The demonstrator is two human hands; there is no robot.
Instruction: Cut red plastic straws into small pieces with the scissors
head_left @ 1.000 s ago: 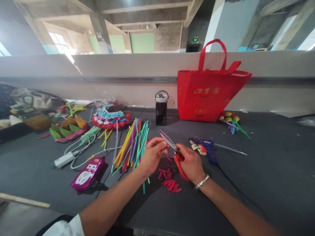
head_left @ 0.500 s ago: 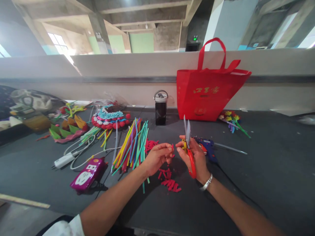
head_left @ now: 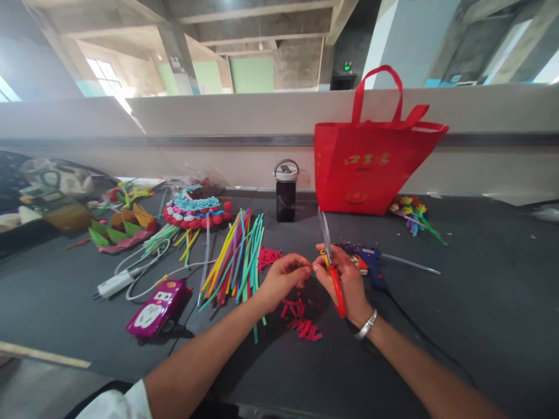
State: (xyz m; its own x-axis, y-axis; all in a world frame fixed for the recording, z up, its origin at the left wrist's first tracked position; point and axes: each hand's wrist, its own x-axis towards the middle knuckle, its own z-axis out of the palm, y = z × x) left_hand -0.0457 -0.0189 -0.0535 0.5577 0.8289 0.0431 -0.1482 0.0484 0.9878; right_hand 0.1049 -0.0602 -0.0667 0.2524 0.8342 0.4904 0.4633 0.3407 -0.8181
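The scissors [head_left: 338,294] are being held in the right hand [head_left: 350,286], above the dark table [head_left: 480,302]. The red handle is being clamped within that hand, and the blades are being pointed upward and away from the wearer, with only a narrow gap being shown between them. A silver bracelet [head_left: 367,326] is being worn on the right wrist.

The left hand [head_left: 283,279] is being held just beside the right, its thumb and forefinger being pressed together at the tips; whether a small piece is being gripped there cannot be told. The fingertips of both hands are being brought close together in front of the scissors.

Cut red pieces [head_left: 305,329] are being scattered on the table below the hands, and a red pile [head_left: 269,258] is being seen beyond the left hand, beside a bundle of coloured sticks [head_left: 238,256]. A purple power socket [head_left: 156,308] is being seen farther left, near a white plug [head_left: 114,285].

A blue glue gun [head_left: 371,262] is being laid just beyond the right hand. Behind, a dark phone [head_left: 285,201] is being propped upright before a bottle [head_left: 286,173], and a red bag [head_left: 371,169] is being stood to the right, beside small flowers [head_left: 410,212].
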